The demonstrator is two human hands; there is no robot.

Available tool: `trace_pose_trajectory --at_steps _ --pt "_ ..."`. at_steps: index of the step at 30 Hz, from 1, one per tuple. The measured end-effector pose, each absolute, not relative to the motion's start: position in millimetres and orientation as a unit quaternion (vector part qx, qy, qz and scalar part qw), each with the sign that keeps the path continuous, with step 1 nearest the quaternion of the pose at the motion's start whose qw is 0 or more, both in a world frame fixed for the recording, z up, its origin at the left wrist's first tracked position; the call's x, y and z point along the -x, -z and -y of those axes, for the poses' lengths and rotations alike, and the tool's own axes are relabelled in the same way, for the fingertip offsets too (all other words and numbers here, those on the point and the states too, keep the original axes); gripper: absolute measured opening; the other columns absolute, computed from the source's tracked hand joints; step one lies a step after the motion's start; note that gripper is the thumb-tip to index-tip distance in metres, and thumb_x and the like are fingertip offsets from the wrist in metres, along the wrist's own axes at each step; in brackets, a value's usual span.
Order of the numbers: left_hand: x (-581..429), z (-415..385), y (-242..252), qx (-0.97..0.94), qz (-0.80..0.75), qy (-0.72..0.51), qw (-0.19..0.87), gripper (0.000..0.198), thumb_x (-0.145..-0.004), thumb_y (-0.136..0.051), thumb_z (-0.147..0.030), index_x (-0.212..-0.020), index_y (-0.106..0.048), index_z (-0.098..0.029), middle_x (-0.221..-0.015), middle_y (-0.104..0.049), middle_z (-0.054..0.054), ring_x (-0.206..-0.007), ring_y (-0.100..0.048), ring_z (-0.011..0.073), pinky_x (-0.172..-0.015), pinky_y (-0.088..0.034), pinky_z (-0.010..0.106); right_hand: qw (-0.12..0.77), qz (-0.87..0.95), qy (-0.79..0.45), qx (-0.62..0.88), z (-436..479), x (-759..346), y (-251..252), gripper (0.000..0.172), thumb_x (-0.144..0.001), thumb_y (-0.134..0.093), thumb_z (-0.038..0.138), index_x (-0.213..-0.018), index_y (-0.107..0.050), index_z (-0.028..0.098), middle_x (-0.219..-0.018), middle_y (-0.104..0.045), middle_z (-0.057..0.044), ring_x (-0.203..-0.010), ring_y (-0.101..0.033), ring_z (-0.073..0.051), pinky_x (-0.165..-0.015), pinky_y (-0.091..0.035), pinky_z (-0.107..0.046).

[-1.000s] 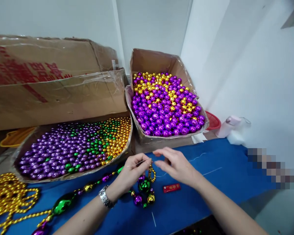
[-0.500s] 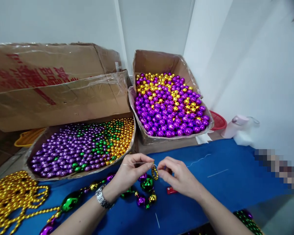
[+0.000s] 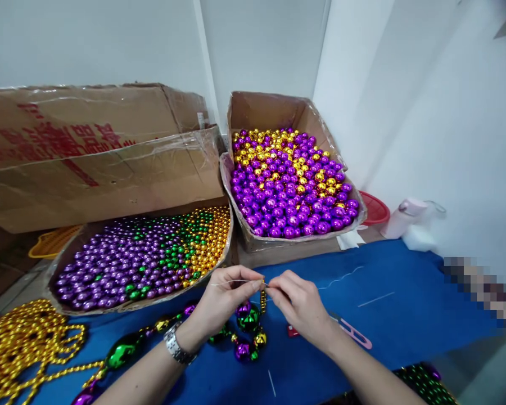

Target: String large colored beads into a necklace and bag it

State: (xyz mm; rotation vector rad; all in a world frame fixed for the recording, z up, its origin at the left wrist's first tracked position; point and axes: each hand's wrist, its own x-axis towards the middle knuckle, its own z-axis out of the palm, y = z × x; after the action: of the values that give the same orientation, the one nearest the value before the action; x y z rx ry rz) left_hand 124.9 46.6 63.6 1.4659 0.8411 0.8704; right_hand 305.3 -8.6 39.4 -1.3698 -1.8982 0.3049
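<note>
My left hand (image 3: 234, 292), with a metal watch on its wrist, pinches a thin pale string (image 3: 236, 280) at the end of a short gold bead strand (image 3: 263, 302). Close beside it, my right hand (image 3: 297, 301) is closed in a pinch on the same string, fingertips almost touching the left ones. Below the hands, the strand meets a garland of large green, purple and gold beads (image 3: 248, 319) lying on the blue cloth. The exact knot or loop between the fingertips is too small to make out.
Two cardboard boxes hold loose beads: purple, green and gold ones (image 3: 122, 256) at left, purple and gold ones (image 3: 295, 185) behind. A gold bead chain pile (image 3: 21, 332) lies at left. Pink-handled scissors (image 3: 356, 333), a red object (image 3: 293, 331) and string pieces (image 3: 375, 299) rest on the cloth.
My right hand has moved slightly left, its fingers closing in toward the left fingertips. The small gold loop now hangs as a narrow strand. Pink scissors have come into sight beside the right wrist.
</note>
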Motion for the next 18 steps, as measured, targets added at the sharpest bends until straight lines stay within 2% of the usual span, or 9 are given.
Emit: trace_pose_trajectory --at_steps 2,6,8,10,12,15,18 --pt "-124.5 -47.2 -63.0 -0.629 -0.366 -0.372 0.576 0.023 -0.072 -0.072 -0.032 -0.083 -0.071 -0.012 -0.075 -0.069 0.005 -0.064 -0.057 0.0109 -0.060 -0.045 0.021 0.364 0.764 -0.086 0.526 11.6 -304.3 -39.6 0.025 -0.096 -0.039 0.029 -0.085 -0.059 0.019 -0.082 -0.058 -0.003 -0.078 -0.056 -0.013 -0.071 -0.041 -0.025" --pt "-122.2 -47.3 -63.1 -0.649 -0.355 -0.354 0.573 0.023 -0.075 -0.069 -0.033 -0.083 -0.070 -0.012 -0.079 -0.070 0.007 -0.069 -0.060 0.0131 -0.064 -0.047 0.022 0.301 0.819 -0.091 0.479 18.4 -305.6 -43.7 0.022 -0.094 -0.044 0.034 -0.087 -0.061 0.021 -0.084 -0.059 -0.001 -0.076 -0.055 -0.013 -0.069 -0.039 -0.025" --pt "-120.4 -46.1 -65.1 -0.694 -0.339 -0.343 0.535 0.019 -0.078 -0.066 -0.031 -0.083 -0.069 -0.013 -0.080 -0.070 0.006 -0.072 -0.062 0.0141 -0.066 -0.048 0.023 0.338 0.795 -0.134 0.486 17.0 -307.9 -46.9 0.018 -0.092 -0.049 0.036 -0.095 -0.060 0.023 -0.090 -0.060 -0.001 -0.077 -0.055 -0.012 -0.070 -0.040 -0.025" --pt "-118.0 -44.8 -67.6 -0.765 -0.303 -0.336 0.458 0.016 -0.082 -0.061 -0.028 -0.084 -0.069 -0.015 -0.080 -0.069 0.005 -0.072 -0.062 0.0136 -0.067 -0.048 0.022 0.393 0.741 -0.214 0.501 11.3 -309.9 -48.7 0.022 -0.093 -0.045 0.037 -0.104 -0.058 0.023 -0.089 -0.060 -0.001 -0.077 -0.055 -0.010 -0.072 -0.041 -0.023" --pt "-115.2 -44.8 -68.8 -0.837 -0.245 -0.335 0.358 0.014 -0.086 -0.055 -0.022 -0.090 -0.068 -0.017 -0.083 -0.068 0.004 -0.075 -0.061 0.0124 -0.069 -0.048 0.022 0.409 0.698 -0.317 0.495 3.3 -310.2 -47.3 0.031 -0.096 -0.035 0.040 -0.108 -0.057 0.021 -0.079 -0.059 0.000 -0.071 -0.055 -0.010 -0.068 -0.042 -0.023" --pt "-111.4 -48.3 -65.9 -0.896 -0.154 -0.358 0.211 0.024 -0.086 -0.050 -0.009 -0.105 -0.063 -0.017 -0.092 -0.066 0.007 -0.084 -0.060 0.0123 -0.075 -0.047 0.022 0.395 0.640 -0.478 0.454 -7.0 -307.5 -40.2 0.039 -0.095 -0.034 0.047 -0.110 -0.056 0.018 -0.066 -0.059 0.001 -0.055 -0.050 -0.008 -0.053 -0.038 -0.020" --pt "-109.6 -52.3 -61.0 -0.905 -0.132 -0.379 0.139 0.032 -0.084 -0.050 -0.004 -0.113 -0.058 -0.017 -0.095 -0.064 0.008 -0.088 -0.058 0.0131 -0.077 -0.046 0.023 0.351 0.595 -0.605 0.396 -11.7 -304.5 -34.3 0.041 -0.091 -0.045 0.048 -0.117 -0.050 0.017 -0.068 -0.064 -0.001 -0.047 -0.046 -0.007 -0.046 -0.034 -0.017"
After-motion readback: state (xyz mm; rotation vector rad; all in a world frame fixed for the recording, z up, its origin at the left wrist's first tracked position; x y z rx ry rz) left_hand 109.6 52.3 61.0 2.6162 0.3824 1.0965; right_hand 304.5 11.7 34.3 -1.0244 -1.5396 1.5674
